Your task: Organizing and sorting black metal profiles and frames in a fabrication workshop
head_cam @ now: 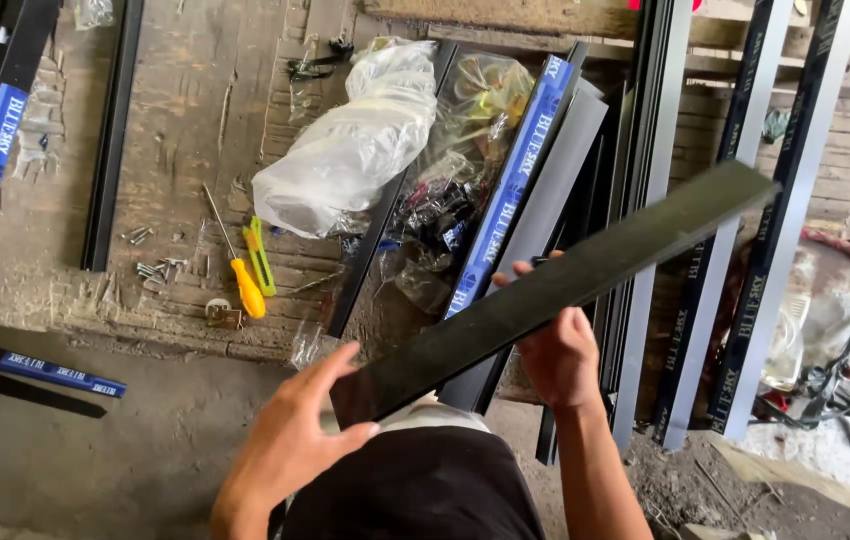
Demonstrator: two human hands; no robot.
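Fingers: left hand (290,440) clasps the near end of the black strip (555,290); right hand (557,350) grips its middle from below.
Strip: slanted above the black profiles (635,250).
Beside strip: plastic bag (355,150), yellow screwdriver (245,285).
Risk: far end may knock the profiles if it swings.

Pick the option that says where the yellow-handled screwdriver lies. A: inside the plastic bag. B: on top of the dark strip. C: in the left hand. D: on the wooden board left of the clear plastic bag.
D: the yellow-handled screwdriver lies on the wooden board, below-left of the clear plastic bag, untouched.
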